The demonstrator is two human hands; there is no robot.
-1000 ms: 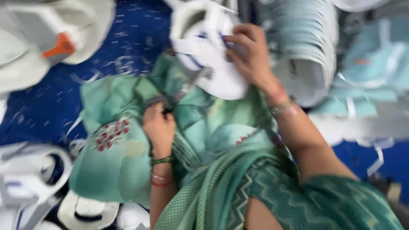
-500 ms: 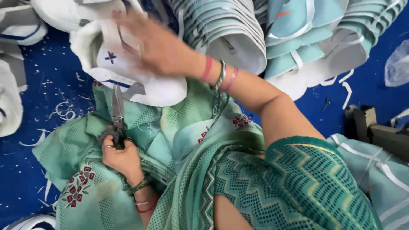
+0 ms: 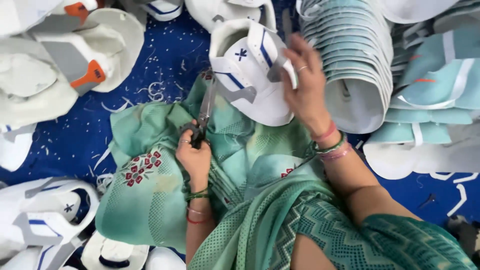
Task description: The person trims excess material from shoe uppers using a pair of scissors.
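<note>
Both hands are busy over a lap covered in green cloth (image 3: 150, 200). On the left, the left hand (image 3: 194, 156) is curled shut around the handles of the scissors (image 3: 202, 120). Their grey blades point up toward the white shoe piece (image 3: 250, 85). To the right, the right hand (image 3: 302, 87) pinches that shoe piece by its edge and holds it up above the lap. The hand looks a bit blurry.

The shoe piece is white and curved like a cup. It has dark blue stripes, a small blue star mark and grey strips hanging off it. Its inside is pale and plain.

Further right stands a stack of pale green pieces (image 3: 350, 55), packed close like bowls, just beside the right hand. More white pieces (image 3: 50, 220) lie at the far left on the blue floor (image 3: 65, 140), with little white scraps all around.
</note>
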